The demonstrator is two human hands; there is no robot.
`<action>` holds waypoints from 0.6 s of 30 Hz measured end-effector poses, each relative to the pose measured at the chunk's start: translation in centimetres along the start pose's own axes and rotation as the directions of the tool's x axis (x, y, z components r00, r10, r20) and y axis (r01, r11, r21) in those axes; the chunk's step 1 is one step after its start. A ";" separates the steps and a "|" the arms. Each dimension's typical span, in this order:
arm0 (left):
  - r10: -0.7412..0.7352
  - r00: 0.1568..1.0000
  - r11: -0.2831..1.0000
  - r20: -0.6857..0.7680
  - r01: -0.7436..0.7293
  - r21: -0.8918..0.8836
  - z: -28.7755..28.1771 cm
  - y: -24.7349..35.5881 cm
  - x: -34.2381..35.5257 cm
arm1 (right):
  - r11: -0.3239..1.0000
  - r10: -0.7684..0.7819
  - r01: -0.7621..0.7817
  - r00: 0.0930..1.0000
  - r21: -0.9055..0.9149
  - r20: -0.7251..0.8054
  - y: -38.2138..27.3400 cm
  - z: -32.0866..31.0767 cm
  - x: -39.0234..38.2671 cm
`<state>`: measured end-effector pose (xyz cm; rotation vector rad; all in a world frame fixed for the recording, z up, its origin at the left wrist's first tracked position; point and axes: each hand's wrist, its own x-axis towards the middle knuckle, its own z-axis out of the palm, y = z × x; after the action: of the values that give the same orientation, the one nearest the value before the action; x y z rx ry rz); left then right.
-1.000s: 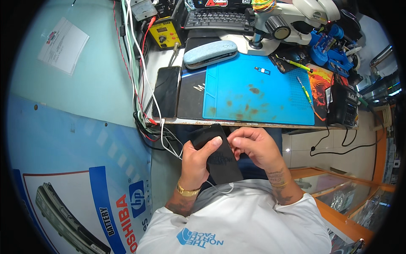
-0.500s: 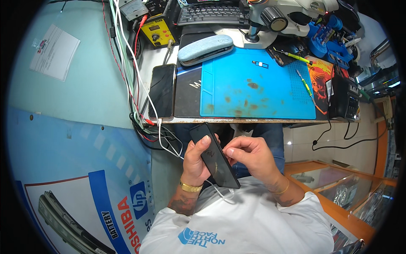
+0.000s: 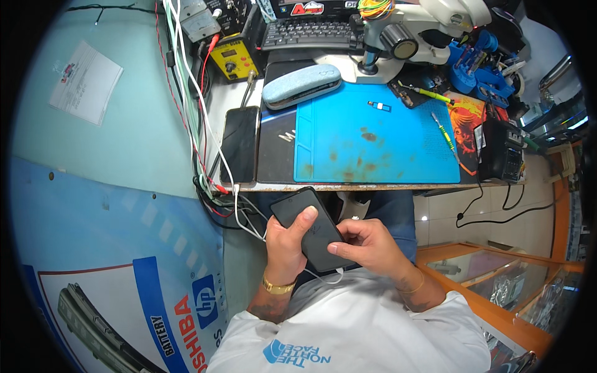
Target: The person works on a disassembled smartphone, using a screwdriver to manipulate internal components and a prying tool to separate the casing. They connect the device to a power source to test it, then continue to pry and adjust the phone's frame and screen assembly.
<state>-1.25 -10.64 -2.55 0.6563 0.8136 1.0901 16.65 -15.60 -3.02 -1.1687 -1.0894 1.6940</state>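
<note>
My left hand is closed round a dark smartphone, its thumb lying on the screen. The phone is held tilted over my lap, below the table edge. A white cable meets its lower end. At the phone's right edge, my right hand pinches with its thumb in front, the other fingers partly hidden behind. On the table, a second black phone lies left of the blue work mat.
On the mat lies a small rectangular piece beside green-handled screwdrivers. Behind stand a pale blue case, a keyboard and a microscope. Cables hang at the left. A glass display case stands right.
The phone has turned so that its screen faces up more. My right hand has shifted slightly down, its thumb now on the phone's edge. The view has tilted a little.
</note>
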 end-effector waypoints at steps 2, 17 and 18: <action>0.024 0.999 1.000 0.047 -0.025 0.005 0.2 0.0 0.1 | 0.998 -0.063 0.063 0.998 0.013 -0.026 0.1 -0.3 0.2; 0.006 0.881 0.954 0.474 0.138 -0.268 -0.1 -2.2 2.0 | 0.844 -0.062 0.044 0.998 0.534 0.017 1.3 0.6 1.1; 0.025 0.883 0.936 0.469 0.144 -0.321 -0.1 -2.3 2.1 | 0.813 -0.060 0.068 0.998 0.578 -0.034 1.4 1.2 0.9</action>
<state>0.30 -9.46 -4.92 0.5544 0.2099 0.9321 15.11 -15.43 -4.34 -0.7344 -0.5201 1.7816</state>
